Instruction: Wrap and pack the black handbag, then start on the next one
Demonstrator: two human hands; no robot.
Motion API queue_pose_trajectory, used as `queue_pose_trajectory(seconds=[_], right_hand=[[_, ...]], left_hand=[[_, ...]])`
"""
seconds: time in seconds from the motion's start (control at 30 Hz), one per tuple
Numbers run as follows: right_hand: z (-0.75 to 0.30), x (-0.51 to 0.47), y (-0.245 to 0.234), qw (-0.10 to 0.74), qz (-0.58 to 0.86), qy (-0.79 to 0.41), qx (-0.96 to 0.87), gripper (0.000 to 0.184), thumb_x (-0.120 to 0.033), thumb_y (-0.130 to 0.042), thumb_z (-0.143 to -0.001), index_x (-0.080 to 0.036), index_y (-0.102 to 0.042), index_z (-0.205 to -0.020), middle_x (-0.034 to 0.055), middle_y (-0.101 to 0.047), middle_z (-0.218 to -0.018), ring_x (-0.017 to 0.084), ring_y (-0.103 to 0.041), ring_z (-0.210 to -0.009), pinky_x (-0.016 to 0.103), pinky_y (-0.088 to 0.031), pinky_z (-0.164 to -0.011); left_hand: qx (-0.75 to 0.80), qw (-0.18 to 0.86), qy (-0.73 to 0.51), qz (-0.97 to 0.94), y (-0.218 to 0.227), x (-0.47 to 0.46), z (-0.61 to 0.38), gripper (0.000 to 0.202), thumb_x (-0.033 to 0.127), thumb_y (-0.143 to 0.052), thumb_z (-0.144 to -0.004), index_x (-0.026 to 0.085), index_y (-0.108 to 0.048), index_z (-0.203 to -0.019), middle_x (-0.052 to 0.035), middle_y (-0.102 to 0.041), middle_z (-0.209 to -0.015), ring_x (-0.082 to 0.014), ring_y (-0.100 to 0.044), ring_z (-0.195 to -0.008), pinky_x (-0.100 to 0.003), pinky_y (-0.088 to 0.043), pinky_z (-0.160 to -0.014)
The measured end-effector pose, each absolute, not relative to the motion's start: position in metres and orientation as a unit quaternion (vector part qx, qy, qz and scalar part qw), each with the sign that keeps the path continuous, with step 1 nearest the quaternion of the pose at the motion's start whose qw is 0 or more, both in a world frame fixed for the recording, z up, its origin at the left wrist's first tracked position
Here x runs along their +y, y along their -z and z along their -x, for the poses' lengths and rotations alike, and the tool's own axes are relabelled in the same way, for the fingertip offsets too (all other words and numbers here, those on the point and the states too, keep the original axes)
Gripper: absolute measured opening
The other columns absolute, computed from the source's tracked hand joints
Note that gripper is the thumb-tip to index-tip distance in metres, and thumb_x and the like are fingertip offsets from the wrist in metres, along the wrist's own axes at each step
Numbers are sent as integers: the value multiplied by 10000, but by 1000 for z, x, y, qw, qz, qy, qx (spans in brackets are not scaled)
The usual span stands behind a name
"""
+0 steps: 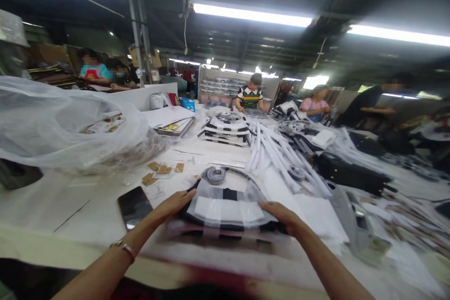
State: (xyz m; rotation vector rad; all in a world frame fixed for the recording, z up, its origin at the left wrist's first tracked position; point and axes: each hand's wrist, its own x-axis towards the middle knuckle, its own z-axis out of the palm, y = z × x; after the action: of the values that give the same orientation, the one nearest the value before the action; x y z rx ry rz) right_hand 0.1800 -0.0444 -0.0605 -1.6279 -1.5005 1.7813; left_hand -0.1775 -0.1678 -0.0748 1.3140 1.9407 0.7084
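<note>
In front of me is a black handbag [231,194] wrapped in white sheet and clear film, with a curved handle wrapped in the same way. A grey coiled strap [215,175] sits at its upper left. My left hand [182,199] grips the bag's left side and my right hand [281,213] grips its right side. Both thumbs lie on the top face while the other fingers are hidden beneath or behind the edges. The lower edge of the bag is blurred. A dark phone [134,207] lies on the table close to my left forearm.
Similar wrapped bags [227,129] are stacked farther back. White tube-like strips [272,152] and a grey tape dispenser [353,215] lie to the right. Brown tags [163,168] and a large clear plastic bag [70,126] are at left. A co-worker [251,93] is across the table.
</note>
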Motion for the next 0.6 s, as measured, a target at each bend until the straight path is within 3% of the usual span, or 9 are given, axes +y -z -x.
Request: queue_pose_trajectory(seconds=[0.1, 0.23, 0.37, 0.47, 0.6], right_hand=[[-173, -45, 61, 191, 550, -631, -512, 394, -500, -770, -713, -188, -580, -860, -48, -545, -578, 98, -485, -490, 193, -343, -433], [-165, -35, 48, 262, 490, -629, -543, 444, -448, -810, -675, -150, -635, -956, 22, -679, -743, 148, -618, -640, 225, -474, -546], [-146, -1, 7, 305, 479, -576, -588, 508, -431, -789, -717, -151, -624, -1107, 49, -718, -856, 196, -674, -770, 252, -534, -628], [-124, 48, -27, 349, 472, -529, -613, 468, -421, -778, -719, -167, -632, -1085, 67, -730, -948, 212, -686, -828, 260, -554, -659], [-89, 145, -68, 393, 438, -504, -632, 405, -371, -757, -707, -173, -644, -1041, 73, -733, -916, 206, -676, -763, 263, -546, -607]], left_hand=[[666, 495, -392, -397, 81, -169, 175, 697, 742, -571, -728, 164, -677, -1101, -124, -720, -1119, -312, -640, -1092, -386, -514, -917], [606, 556, -480, -304, 67, -168, 179, 784, 586, -784, -620, 217, -585, -1282, -108, -692, -1208, -310, -631, -1133, -374, -529, -940], [570, 530, -530, -337, 23, -141, 198, 776, 503, -790, -655, 224, -527, -1330, -92, -682, -1230, -299, -640, -1123, -367, -550, -925], [567, 480, -548, -384, -15, -94, 220, 757, 488, -780, -670, 202, -520, -1322, -96, -703, -1163, -296, -666, -1058, -367, -577, -858], [584, 422, -556, -414, -67, 0, 253, 707, 461, -770, -677, 173, -535, -1278, -83, -724, -1031, -266, -695, -904, -400, -589, -813]])
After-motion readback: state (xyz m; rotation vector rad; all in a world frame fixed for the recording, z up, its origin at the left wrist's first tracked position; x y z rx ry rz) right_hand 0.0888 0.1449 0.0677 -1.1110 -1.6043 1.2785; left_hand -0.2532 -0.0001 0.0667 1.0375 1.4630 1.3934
